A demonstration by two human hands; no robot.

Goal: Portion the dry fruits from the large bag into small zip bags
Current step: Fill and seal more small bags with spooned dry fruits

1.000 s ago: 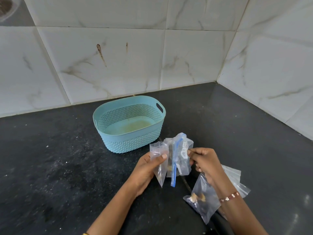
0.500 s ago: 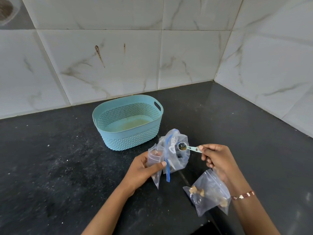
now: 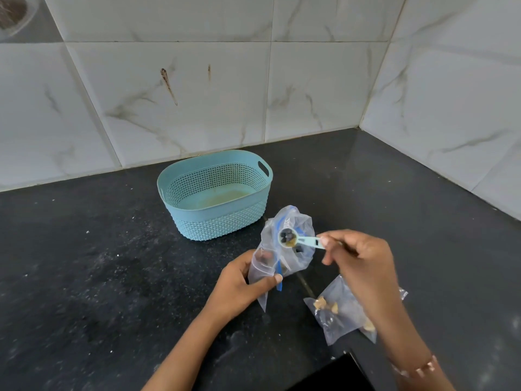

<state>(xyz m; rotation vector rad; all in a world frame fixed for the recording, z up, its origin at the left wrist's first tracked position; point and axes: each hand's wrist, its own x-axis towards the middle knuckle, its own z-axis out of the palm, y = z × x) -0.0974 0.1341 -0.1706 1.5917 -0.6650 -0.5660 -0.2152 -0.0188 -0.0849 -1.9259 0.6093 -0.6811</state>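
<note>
My left hand (image 3: 239, 286) grips a small clear zip bag (image 3: 260, 270) upright, together with the lower part of the large clear bag (image 3: 293, 230) with a blue zip strip. My right hand (image 3: 358, 261) pinches the handle of a pale blue measuring spoon (image 3: 298, 238). The spoon's bowl holds dark and tan dry fruits and hovers over the large bag's mouth. A filled small zip bag (image 3: 338, 309) with nuts lies on the black counter, partly under my right forearm.
A light blue perforated basket (image 3: 251, 165) stands behind the bags, near the tiled wall. The black stone counter (image 3: 84, 263) runs into a corner at the right. A dark object's edge (image 3: 338, 373) shows at the bottom.
My right hand drew the loaded spoon up out of the large bag. The bags and both hands sit lower in view as the camera shifted; the left hand kept its grip.
</note>
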